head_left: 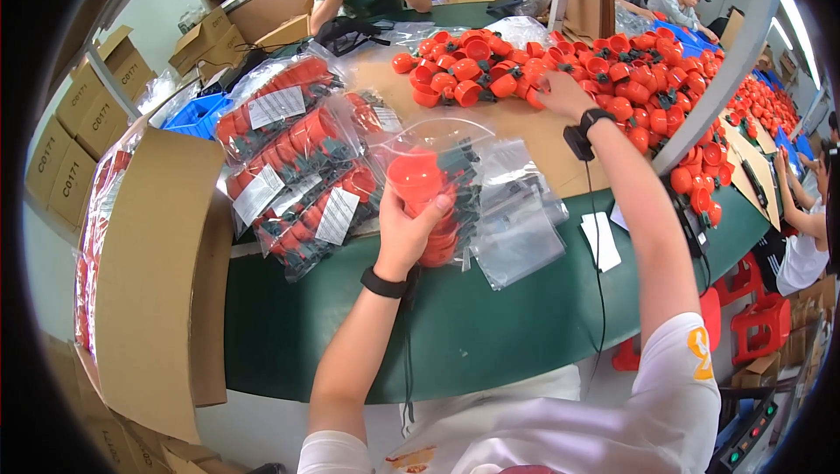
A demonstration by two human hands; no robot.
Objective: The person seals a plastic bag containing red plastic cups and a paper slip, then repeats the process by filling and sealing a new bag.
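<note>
My left hand (409, 227) is closed around a stack of red plastic cups (415, 175) with dark green parts along its right side. A clear zip bag (472, 135) lies against the stack; whether the cups are inside it, I cannot tell. My right hand (567, 96) reaches to the near edge of a big heap of loose red cups (472, 59). Its fingertips are among the cups and partly hidden, so their grip does not show. Flat, clear plastic bags (518, 242) lie just right of the stack.
Filled bags of red cups (289, 137) with white labels are piled on the left. An open cardboard box (153, 282) stands beside the green table (499, 325). White cards (601, 241) and a black cable lie on the right. A slanted metal post (731, 59) rises there. Co-workers sit beyond.
</note>
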